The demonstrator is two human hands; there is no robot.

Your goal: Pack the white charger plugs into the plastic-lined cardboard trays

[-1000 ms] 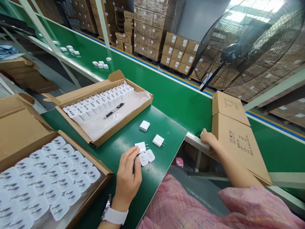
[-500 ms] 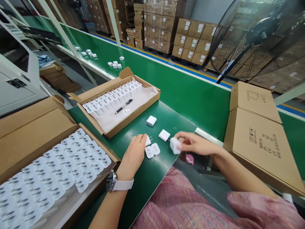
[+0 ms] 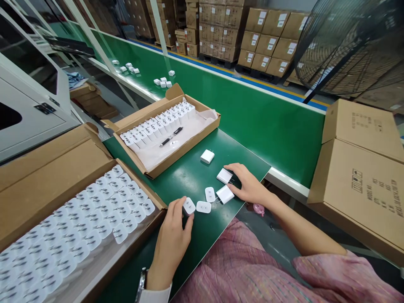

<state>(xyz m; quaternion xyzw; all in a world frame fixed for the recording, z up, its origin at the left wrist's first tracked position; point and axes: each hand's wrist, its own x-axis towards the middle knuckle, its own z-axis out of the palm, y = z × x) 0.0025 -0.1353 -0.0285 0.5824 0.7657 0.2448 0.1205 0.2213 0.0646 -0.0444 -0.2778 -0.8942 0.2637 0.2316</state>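
Note:
My left hand pinches a small white plug charger between thumb and fingers, its pronged face turned up. Right beside it, two white chargers stand with their prong faces showing, one charger nearer and another charger behind. My right hand has its forefinger and thumb around a white charger lying on its side. Its thumb also meets a second lying charger just in front. Farther back, a single charger lies on the green table.
At left, an open carton holds rows of chargers, prongs up. Behind is another open carton, partly filled, with a pen inside. More chargers sit on the green conveyor. Cardboard boxes stand at right, below a fan.
My left hand has moved nearer me and lifts a charger away from the group. The charger from my right hand now rests on the table, and that hand has shifted to the one behind it.

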